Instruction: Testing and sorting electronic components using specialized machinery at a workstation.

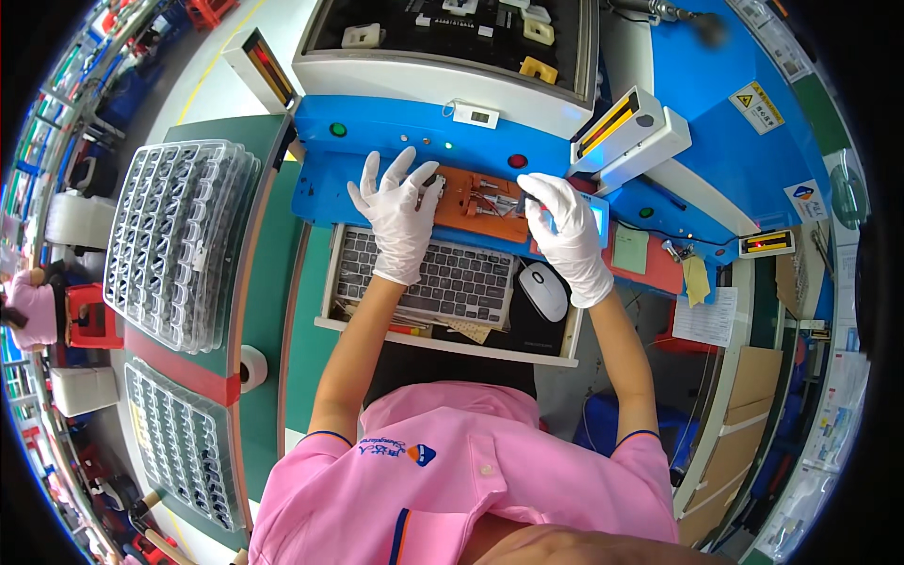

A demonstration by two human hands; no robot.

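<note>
Both my hands wear white gloves and are over the blue bench. My left hand (399,209) is at the left end of an orange-brown fixture plate (456,213), three fingers spread. Its thumb and index finger close on a small dark part (439,180), whose kind is too small to tell. On the plate sits a metal clamp fixture (492,200) with red wires. At its right end my right hand (567,235) has curled fingers, thumb and index finger drawn together. What they grip, if anything, is hidden. A small lit screen (598,218) is partly behind that hand.
Below the plate, a drawer holds a grey keyboard (461,282) and a white mouse (543,291). Stacked clear trays (174,245) of small parts stand at left, with another tray (184,443) nearer. A windowed machine (443,71) rises behind, between white sensor bars (621,127).
</note>
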